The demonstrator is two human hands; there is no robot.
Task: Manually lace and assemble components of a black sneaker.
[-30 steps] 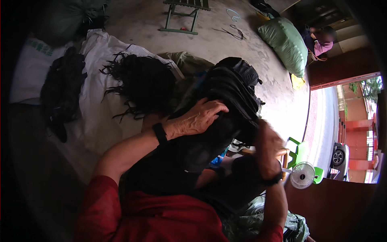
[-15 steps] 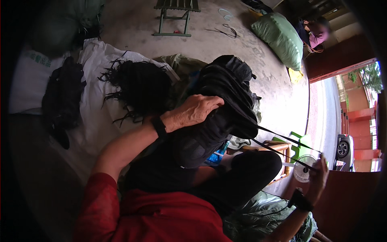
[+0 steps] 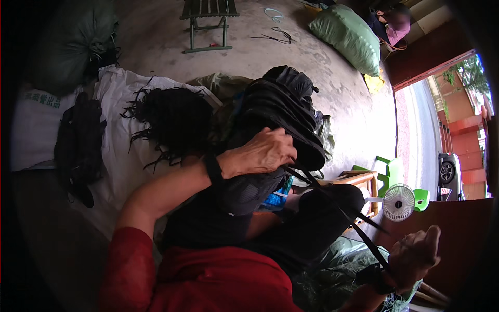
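Note:
A black, layered stack of soft fabric pieces with rounded edges (image 3: 280, 112) rests at my lap. My left hand (image 3: 265, 151) is closed on its near edge, where long black straps (image 3: 338, 205) begin. They run down to the right, one end loose in the air, the other reaching my right wrist. My right hand (image 3: 416, 254) is held out at the lower right, its fingers apart and slightly blurred, with nothing visible in them. Below my left hand, a mesh-textured black piece (image 3: 241, 195) lies against my leg. Left of the stack sits a heap of black straps (image 3: 174, 119).
White sheeting (image 3: 117, 122) lies under the heap, with a black bundle (image 3: 78, 143) at its left. A stool (image 3: 208, 26) stands at the back. Beyond are a stuffed green sack (image 3: 348, 39) and a seated person (image 3: 392, 28). A fan (image 3: 398, 203) and a bamboo chair (image 3: 364, 182) are right.
My right hand has dropped and turned, and the straps it was pulling taut now hang lower, one end free. My left hand has shifted slightly down and right along the stack's edge.

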